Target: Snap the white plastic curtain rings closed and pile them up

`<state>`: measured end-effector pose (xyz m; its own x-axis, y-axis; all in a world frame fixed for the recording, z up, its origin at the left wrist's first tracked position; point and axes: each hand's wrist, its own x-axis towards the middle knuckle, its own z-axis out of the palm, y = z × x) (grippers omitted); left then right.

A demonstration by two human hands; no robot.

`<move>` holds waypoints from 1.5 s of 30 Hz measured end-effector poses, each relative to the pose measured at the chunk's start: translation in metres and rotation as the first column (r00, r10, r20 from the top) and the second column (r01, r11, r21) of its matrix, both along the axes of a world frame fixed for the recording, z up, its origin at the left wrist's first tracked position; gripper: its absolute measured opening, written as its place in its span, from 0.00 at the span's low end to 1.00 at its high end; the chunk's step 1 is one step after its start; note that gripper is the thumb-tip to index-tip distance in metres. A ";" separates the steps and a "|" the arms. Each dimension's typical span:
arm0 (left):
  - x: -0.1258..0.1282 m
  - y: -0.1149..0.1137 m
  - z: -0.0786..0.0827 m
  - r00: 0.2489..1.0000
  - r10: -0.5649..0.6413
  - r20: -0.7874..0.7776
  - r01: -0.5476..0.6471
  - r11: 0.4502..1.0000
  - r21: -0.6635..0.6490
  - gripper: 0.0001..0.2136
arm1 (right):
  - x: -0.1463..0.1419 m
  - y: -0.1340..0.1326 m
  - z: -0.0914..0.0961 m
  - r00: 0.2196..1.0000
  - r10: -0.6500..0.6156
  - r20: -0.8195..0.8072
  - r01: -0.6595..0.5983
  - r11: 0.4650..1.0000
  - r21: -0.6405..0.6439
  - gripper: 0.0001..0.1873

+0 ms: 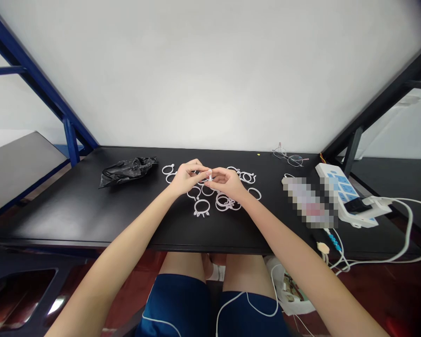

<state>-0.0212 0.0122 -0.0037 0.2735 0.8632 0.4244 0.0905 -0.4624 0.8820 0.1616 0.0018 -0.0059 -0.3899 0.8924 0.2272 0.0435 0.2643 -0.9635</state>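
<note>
My left hand (188, 178) and my right hand (227, 181) meet over the middle of the black tabletop. Between their fingertips they pinch a small white plastic piece (210, 176), partly covered by the fingers, so its full shape is hard to tell. White plastic rings with small prongs lie scattered below and around the hands. One such ring (202, 206) lies nearest to me, and another ring (167, 170) is left of my left hand. Several overlap under my right wrist, including a ring (221, 203), and a single ring (254, 193) lies to its right.
A crumpled black plastic bag (128, 171) lies on the left of the table. Eyeglasses (288, 157) rest at the back right. Beside a blurred-out object (310, 202), a white power strip (344, 192) carries a plug and trailing white cables (409, 224).
</note>
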 end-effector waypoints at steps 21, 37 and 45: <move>0.001 -0.002 0.002 1.000 0.010 -0.026 -0.011 1.000 -0.026 0.11 | 0.000 0.000 0.000 1.000 -0.005 0.002 0.005 1.000 -0.002 0.21; 0.001 -0.002 0.004 0.997 0.010 -0.076 -0.011 1.000 -0.013 0.13 | -0.001 0.000 -0.001 0.999 -0.034 0.000 0.034 0.999 0.014 0.23; 0.000 -0.004 0.007 0.988 0.054 -0.142 -0.050 0.998 0.035 0.13 | -0.001 0.001 -0.004 1.000 -0.023 0.007 0.023 1.000 0.019 0.24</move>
